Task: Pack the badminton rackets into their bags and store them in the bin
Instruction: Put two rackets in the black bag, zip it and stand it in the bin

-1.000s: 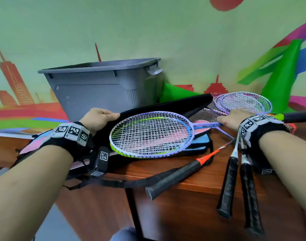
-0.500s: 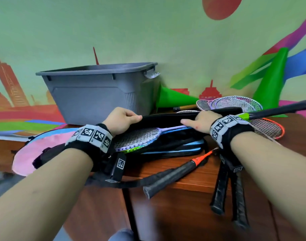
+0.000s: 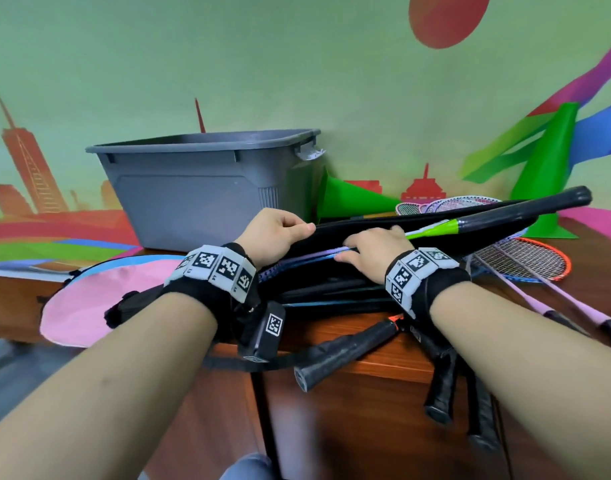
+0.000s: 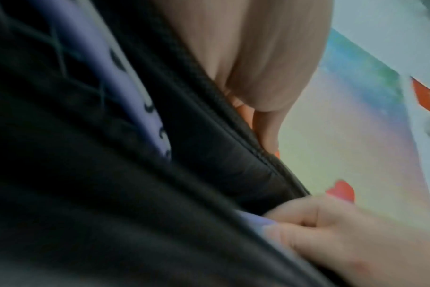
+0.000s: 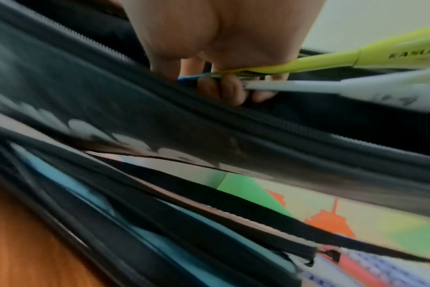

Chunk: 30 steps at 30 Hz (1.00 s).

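Note:
A black racket bag (image 3: 401,223) lies open on the wooden table (image 3: 366,393) in front of the grey bin (image 3: 200,192). My left hand (image 3: 276,230) grips the bag's upper flap edge (image 4: 224,120) and holds it up. My right hand (image 3: 370,247) grips the shafts of two rackets (image 3: 318,259), one purple, one green and black, with their heads inside the bag. Their black handle (image 3: 526,209) sticks out to the right. In the right wrist view my fingers (image 5: 224,87) curl round both shafts (image 5: 295,68).
Loose rackets (image 3: 526,261) lie at the right, with black handles (image 3: 345,355) over the table's front edge. A pink and blue bag (image 3: 99,299) lies at the left. Green cones (image 3: 550,168) stand against the painted wall.
The purple racket head has slid left into the black bag and out of sight. My left hand lifted the flap over it, and both hands moved closer together.

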Available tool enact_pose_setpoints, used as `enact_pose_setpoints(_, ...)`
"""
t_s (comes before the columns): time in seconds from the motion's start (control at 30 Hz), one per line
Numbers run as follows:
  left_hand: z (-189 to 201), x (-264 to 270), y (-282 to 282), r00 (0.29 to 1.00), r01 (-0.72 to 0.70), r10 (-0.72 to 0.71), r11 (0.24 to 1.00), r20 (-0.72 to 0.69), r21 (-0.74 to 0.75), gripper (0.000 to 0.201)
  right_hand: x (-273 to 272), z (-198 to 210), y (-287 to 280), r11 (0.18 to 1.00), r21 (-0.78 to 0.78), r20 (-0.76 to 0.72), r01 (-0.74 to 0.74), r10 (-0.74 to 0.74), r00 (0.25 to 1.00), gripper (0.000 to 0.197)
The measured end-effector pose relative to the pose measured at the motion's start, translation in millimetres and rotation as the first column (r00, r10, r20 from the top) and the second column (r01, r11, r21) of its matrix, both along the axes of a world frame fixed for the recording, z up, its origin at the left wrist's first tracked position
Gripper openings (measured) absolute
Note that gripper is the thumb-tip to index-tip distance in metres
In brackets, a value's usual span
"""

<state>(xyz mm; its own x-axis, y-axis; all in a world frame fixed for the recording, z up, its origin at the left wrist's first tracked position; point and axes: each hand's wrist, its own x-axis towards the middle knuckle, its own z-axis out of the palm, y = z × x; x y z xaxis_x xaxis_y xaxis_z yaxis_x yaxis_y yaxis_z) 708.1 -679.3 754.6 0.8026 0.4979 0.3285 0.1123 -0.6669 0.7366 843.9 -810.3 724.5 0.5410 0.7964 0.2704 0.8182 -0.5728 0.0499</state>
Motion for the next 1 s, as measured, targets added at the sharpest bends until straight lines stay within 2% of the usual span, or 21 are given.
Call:
enact_pose_setpoints(0.1, 5, -8, -4, 0.994, -0.006, 0.023, 0.986, -0.103, 0.164, 0.028, 3, 3, -2, 0.999, -0.008, -0.077, 0.032, -0.032, 0.997, 0.041)
enact_pose_setpoints(0.2, 12, -26, 2, 0.969, -0.047, 0.116, 0.953, -0.217, 0.301, 0.038, 7, 5, -7, 0.999, -0.010, -0.132, 0.053, -0.054, 0.990, 0.040)
enact_pose_setpoints(0.33, 18, -57, 21, 0.906, -0.123, 0.327, 0.811, -0.270, 0.571, 0.069, 20, 7, -21, 0.996, -0.021, -0.233, 0.087, -0.090, 0.968, 0.034)
enact_pose_setpoints(0.4, 17, -72, 30, 0.885, -0.054, 0.342, 0.751, -0.317, 0.658, 0.086, 29, 11, -27, 0.995, -0.019, -0.294, 0.096, -0.098, 0.951, 0.039)
enact_pose_setpoints(0.47, 13, -83, 37, 0.878, -0.031, 0.363, 0.695, -0.313, 0.718, 0.086, 34, 19, -33, 0.996, -0.011, -0.325, 0.088, -0.087, 0.942, 0.040)
enact_pose_setpoints(0.53, 9, -88, 46, 0.903, -0.107, 0.364, 0.708, -0.230, 0.698, 0.068, 33, 26, -35, 0.998, 0.001, -0.335, 0.065, -0.061, 0.940, 0.039)
enact_pose_setpoints(0.63, 6, -89, 52, 0.937, -0.242, 0.338, 0.802, -0.082, 0.547, 0.047, 30, 32, -33, 0.999, 0.014, -0.337, 0.044, -0.037, 0.941, 0.036)
enact_pose_setpoints(0.73, 7, -88, 52, 0.941, -0.258, 0.334, 0.814, -0.057, 0.520, 0.034, 30, 32, -32, 0.999, 0.001, -0.360, 0.048, -0.044, 0.932, 0.033)
enact_pose_setpoints(0.9, 24, -84, 47, 0.951, -0.254, 0.309, 0.799, -0.010, 0.545, 0.035, 25, 38, -36, 0.999, -0.023, -0.368, 0.045, -0.050, 0.928, 0.034)
enact_pose_setpoints(1.0, 35, -81, 47, 0.958, -0.246, 0.287, 0.806, 0.007, 0.538, 0.031, 6, 52, -26, 0.999, 0.033, -0.405, 0.022, -0.006, 0.914, 0.053)
